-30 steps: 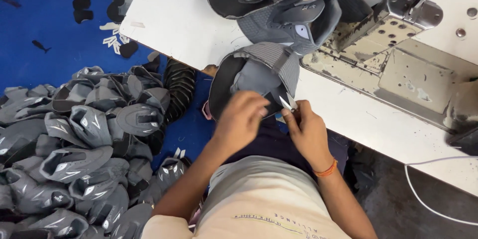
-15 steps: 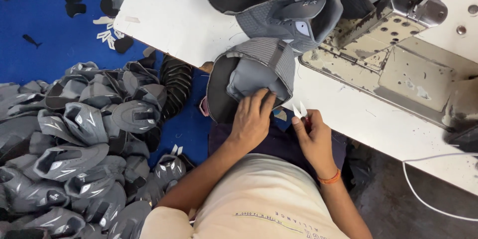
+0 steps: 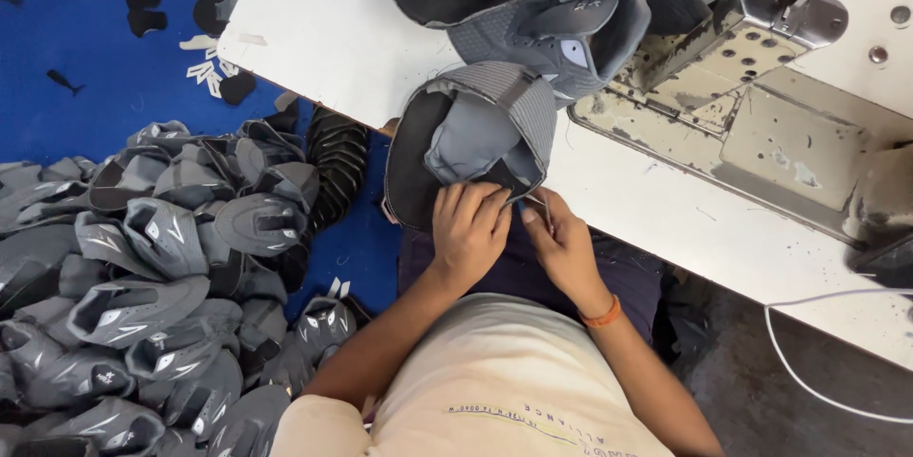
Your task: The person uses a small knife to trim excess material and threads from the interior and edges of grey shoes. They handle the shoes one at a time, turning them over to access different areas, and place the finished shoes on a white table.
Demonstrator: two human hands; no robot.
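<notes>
A grey shoe upper with a dark lining lies over the near edge of the white table. My left hand pinches its lower rim, fingers closed on the fabric. My right hand, with an orange band at the wrist, is right beside it. It holds a small thin metal thread clipper against the same rim. The two hands almost touch.
Two more grey uppers lie further back on the table, next to a sewing machine. A big pile of grey uppers covers the blue floor at left. A stack of black pieces and a white cable are nearby.
My right hand drew a little away to the right, then came back to the upper's rim beside my left hand. The upper has stayed at the table edge.
</notes>
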